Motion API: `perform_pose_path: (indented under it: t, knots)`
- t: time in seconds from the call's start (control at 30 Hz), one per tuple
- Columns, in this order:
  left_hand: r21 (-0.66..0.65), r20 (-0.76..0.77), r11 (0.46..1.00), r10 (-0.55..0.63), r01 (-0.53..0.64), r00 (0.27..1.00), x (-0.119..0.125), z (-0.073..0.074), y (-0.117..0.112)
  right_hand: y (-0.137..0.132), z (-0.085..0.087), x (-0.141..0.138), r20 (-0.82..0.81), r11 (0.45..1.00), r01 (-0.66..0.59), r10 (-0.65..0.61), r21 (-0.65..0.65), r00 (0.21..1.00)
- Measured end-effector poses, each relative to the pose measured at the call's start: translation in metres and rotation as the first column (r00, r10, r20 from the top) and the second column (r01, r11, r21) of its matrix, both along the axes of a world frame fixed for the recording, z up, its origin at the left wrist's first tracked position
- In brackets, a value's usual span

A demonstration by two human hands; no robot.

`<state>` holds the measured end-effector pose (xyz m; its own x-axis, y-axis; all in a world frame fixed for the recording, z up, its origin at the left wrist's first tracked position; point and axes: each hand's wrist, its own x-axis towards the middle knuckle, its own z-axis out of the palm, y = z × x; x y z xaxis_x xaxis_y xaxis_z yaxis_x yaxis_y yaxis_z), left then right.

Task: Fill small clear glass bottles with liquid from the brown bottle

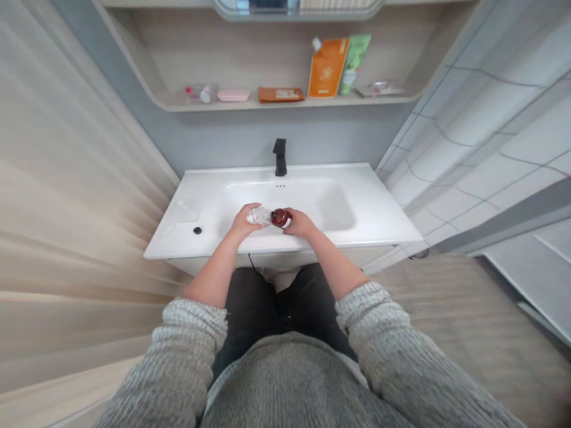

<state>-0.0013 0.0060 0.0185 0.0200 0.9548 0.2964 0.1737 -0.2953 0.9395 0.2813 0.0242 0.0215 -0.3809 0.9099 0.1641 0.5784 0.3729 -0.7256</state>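
Left hand clenched around a clear plastic bottle; right hand grasping a round reddish-brown bottle. Both bottles are held steady and close together, end to end between the hands, above a white ceramic washbasin.

One left hand grips one clear plastic bottle; one right hand grips one round dark-red bottle. At twelve o'clock stand one matte-black faucet and one pale wooden shelf bearing one orange pouch, one green tube and one pink soap box.
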Motion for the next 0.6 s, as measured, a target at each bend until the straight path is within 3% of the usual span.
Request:
perform_pose_path:
  t: [0.6]
  knots:
    - [-0.01, -0.056, 0.999, 0.038, -0.039, 0.998, -0.0001, -0.0016, -0.001, -0.0009, 0.0019, -0.0004, 0.074, 1.0, -0.002, 0.002, 0.005, 0.997]
